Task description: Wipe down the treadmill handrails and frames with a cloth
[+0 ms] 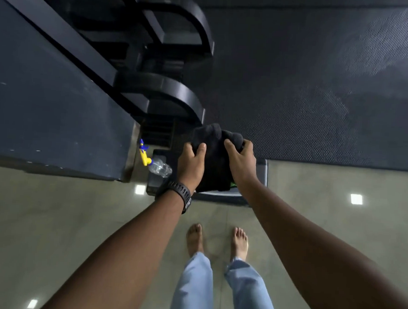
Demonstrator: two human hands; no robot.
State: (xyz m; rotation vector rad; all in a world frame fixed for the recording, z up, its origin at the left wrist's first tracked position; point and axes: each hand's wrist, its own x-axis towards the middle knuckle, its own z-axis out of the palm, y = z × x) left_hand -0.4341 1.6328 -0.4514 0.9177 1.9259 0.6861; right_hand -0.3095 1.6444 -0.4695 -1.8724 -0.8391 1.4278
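A dark, bunched cloth (216, 155) is held between both of my hands in front of me, over the rear corner of a treadmill. My left hand (190, 163), with a black watch on the wrist, grips the cloth's left side. My right hand (241, 162) grips its right side. The treadmill's dark belt (320, 89) stretches away to the upper right. Its rear end cap (219, 196) shows just under my hands. Black curved frame parts (173, 93) of the machines rise to the left of the cloth.
A clear spray bottle (159, 167) with a yellow and blue trigger lies on the treadmill's rear corner, left of my left hand. Another treadmill's belt (47, 99) fills the left. I stand barefoot on a glossy tiled floor (76, 218) behind the machines.
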